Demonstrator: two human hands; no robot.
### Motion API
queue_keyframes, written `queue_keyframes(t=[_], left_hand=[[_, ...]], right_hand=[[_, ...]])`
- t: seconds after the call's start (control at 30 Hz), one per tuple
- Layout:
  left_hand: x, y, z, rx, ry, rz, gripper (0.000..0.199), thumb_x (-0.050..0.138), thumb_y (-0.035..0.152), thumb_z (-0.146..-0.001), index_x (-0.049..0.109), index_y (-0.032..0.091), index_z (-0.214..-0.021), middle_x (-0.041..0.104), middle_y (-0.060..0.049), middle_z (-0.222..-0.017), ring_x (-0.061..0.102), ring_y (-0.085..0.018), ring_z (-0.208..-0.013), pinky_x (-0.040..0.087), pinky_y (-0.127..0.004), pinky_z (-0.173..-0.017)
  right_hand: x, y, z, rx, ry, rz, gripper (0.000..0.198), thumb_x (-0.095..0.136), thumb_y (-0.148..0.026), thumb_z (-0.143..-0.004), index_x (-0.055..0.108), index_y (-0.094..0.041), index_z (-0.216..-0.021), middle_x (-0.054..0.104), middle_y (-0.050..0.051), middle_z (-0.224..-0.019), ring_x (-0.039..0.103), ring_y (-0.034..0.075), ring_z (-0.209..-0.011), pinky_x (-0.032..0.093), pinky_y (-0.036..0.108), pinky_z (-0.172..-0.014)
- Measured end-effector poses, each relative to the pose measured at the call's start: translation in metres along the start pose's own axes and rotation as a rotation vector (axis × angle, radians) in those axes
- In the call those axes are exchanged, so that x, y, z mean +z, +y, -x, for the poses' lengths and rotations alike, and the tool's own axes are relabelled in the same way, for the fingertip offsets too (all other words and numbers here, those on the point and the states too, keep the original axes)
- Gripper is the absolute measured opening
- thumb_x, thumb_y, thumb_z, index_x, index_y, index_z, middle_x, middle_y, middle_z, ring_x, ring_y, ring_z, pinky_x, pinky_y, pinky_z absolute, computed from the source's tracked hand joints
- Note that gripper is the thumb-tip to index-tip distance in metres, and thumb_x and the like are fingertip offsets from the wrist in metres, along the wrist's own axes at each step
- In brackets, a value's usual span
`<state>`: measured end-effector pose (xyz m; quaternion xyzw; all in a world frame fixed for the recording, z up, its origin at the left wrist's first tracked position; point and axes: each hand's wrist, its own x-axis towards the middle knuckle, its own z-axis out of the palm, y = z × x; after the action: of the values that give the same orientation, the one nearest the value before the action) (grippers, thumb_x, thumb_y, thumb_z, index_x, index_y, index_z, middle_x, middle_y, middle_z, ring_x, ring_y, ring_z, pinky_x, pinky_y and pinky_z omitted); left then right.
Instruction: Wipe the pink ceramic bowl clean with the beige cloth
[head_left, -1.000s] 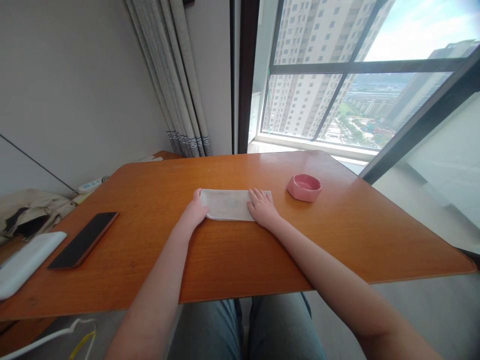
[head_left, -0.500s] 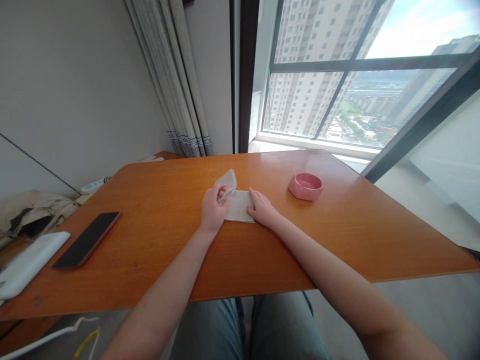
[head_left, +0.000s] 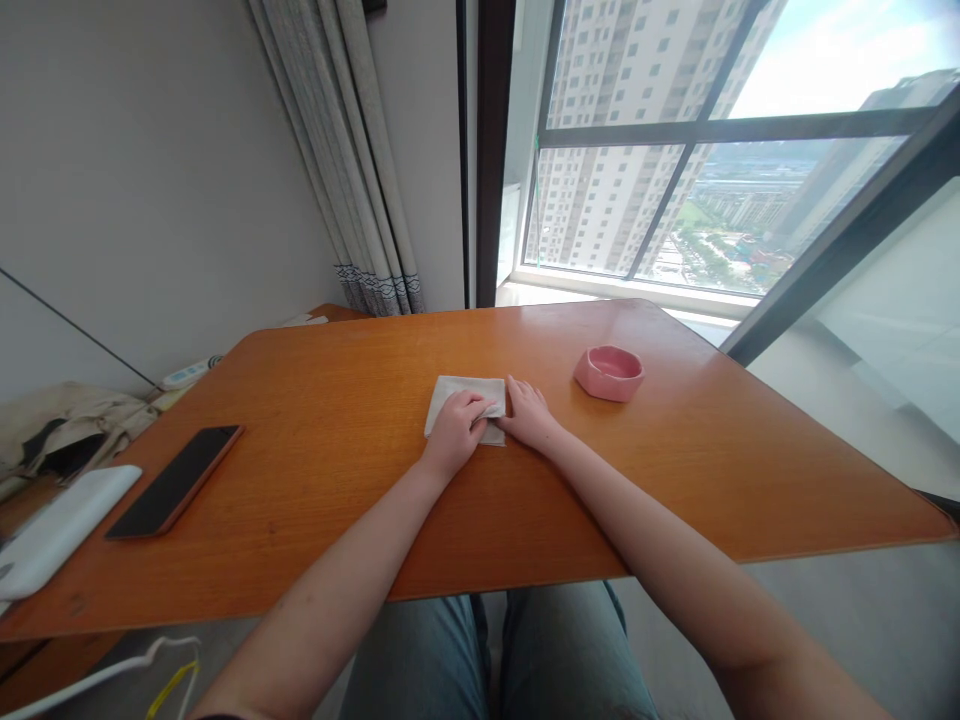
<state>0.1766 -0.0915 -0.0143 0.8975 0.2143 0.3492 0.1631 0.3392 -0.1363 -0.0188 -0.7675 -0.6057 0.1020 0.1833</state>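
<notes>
The left hand [head_left: 456,432] hides part of the folded cloth [head_left: 480,386] on the table [head_left: 322,400], fingers pinching it. The right hand [head_left: 529,415] rests alongside, fingers loosely spread; the pink bowl [head_left: 609,387]'s wall partly hides its inside.

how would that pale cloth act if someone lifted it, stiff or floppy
Probably floppy: the cloth bends up at the fingers of the left hand. It is likely light, since its edges look thin. It seems unlikely to roll, as most of it lies flat on the table.
</notes>
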Motion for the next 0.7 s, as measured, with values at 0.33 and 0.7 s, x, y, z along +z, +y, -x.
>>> queue_keyframes(t=[0.33,0.7], left_hand=[[-0.021,-0.005,-0.003,-0.135,-0.098,0.003,0.042,0.032,0.037,-0.094,0.062,0.017,-0.118,0.064,-0.010,-0.118,0.057,-0.021,-0.112,0.041,-0.038,-0.100],[-0.004,-0.022,0.003,-0.314,-0.224,0.069,0.046,0.032,0.035,-0.094,0.047,0.016,-0.133,0.036,-0.015,-0.149,0.030,-0.025,-0.139,0.023,-0.050,-0.113]], right_hand=[[-0.011,0.018,-0.006,-0.016,-0.062,-0.282,0.072,0.053,-0.020,-0.074,0.032,-0.011,-0.142,0.036,0.017,-0.148,0.031,0.027,-0.138,0.022,0.047,-0.114],[-0.004,-0.027,0.030,-0.367,0.091,-0.063,0.048,0.037,-0.033,-0.094,0.043,-0.011,-0.137,0.042,0.016,-0.143,0.036,0.027,-0.134,0.029,0.044,-0.111]])
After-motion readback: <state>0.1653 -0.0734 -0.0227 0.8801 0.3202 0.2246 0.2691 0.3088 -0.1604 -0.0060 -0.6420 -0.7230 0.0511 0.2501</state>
